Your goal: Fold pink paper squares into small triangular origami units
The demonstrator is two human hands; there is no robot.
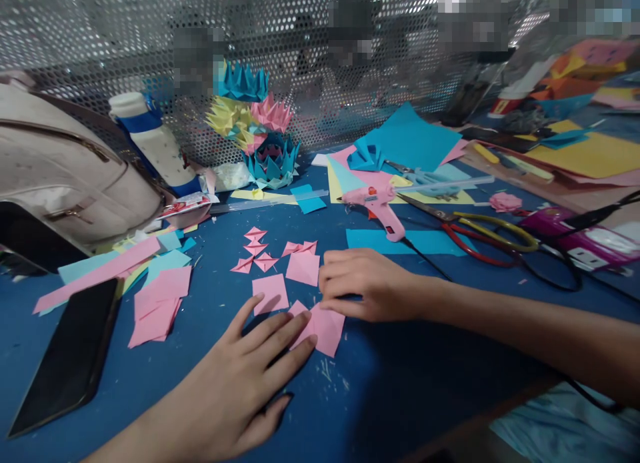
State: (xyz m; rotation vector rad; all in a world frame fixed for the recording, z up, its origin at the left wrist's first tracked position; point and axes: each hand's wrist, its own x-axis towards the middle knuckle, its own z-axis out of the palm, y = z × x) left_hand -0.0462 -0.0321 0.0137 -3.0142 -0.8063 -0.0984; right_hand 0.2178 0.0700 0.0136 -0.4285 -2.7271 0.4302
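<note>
My left hand (265, 363) lies with fingers spread over pink paper squares on the blue table. Its fingertips touch one pink square (271, 293) and another pair of overlapping pieces. My right hand (370, 284) is curled, thumb and fingertips drawn together at the top corner of a pink paper square (329, 333). Just beyond its knuckles lies a further pink square (303, 268). Behind these sit several small folded pink paper pieces (255, 247). A pink hot glue gun (376, 206) rests past my right hand, its cord running under the forearm.
At left lie a black phone (67, 356), stacked pink paper (159, 309), a bottle (157, 143) and a pale bag (65, 156). Folded paper flowers (255, 119) stand against the perforated metal panel (300, 43). Red-and-yellow-handled scissors (475, 229) and a purple power strip (575, 239) are at right.
</note>
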